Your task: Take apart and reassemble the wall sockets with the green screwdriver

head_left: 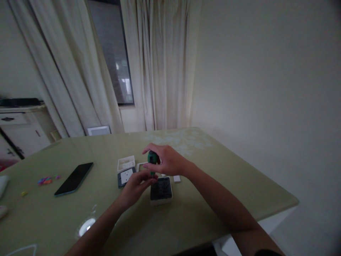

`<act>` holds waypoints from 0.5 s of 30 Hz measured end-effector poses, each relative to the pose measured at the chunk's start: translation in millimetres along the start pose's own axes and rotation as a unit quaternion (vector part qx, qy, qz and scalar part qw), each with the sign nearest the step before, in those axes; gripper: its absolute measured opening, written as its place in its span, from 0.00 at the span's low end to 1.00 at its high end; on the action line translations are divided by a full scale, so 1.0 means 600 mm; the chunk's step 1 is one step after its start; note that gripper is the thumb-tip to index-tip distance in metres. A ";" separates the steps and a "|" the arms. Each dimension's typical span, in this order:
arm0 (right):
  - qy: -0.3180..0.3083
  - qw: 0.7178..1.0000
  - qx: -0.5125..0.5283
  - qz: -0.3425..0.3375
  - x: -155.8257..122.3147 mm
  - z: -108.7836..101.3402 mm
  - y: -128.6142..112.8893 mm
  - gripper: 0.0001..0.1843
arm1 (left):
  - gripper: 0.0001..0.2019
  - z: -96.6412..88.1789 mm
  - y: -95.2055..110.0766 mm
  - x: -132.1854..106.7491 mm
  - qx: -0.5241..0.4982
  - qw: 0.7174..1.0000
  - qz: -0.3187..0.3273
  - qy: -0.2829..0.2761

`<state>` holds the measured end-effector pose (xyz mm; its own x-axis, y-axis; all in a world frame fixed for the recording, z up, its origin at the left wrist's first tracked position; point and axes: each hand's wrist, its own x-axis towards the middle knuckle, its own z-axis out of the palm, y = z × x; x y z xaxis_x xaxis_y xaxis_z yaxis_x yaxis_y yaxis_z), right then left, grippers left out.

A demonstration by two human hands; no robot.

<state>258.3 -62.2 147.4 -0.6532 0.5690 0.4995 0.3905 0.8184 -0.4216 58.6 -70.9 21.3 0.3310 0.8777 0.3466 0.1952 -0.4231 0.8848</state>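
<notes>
My right hand [166,160] is closed around the green handle of a screwdriver [152,159], held upright above a square socket module [161,189] with a dark face and white rim on the table. My left hand [137,185] is beside the tool's lower end, fingers pinched together at its shaft just left of the module. What the fingertips hold is too small to tell. Left of my hands lie a dark-framed white socket plate [125,176] and a white frame [126,163].
A dark phone [74,178] lies on the green table [213,170] to the left, with small colourful bits [45,180] beyond it. A small white piece [177,179] sits right of the module. Curtains, a window and a white cabinet [18,131] stand behind.
</notes>
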 end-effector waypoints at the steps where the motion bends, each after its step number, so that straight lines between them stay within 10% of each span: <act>1: 0.000 1.000 -0.002 0.002 0.000 0.000 0.001 0.19 | 0.11 -0.001 -0.001 0.001 0.004 1.000 -0.006 0.010; 6: -0.010 1.000 0.013 0.004 0.001 0.002 0.005 0.21 | 0.16 0.007 -0.005 0.010 0.030 0.997 -0.015 0.072; 15: 0.005 1.000 0.010 0.018 0.002 0.001 0.002 0.20 | 0.04 -0.025 -0.011 -0.006 0.201 0.974 0.050 -0.094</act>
<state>257.9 -60.6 147.0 -0.6323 0.5993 0.4910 0.4007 0.7953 -0.4548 42.2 -68.0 19.0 0.5223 0.7867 0.3290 0.4865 -0.5918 0.6427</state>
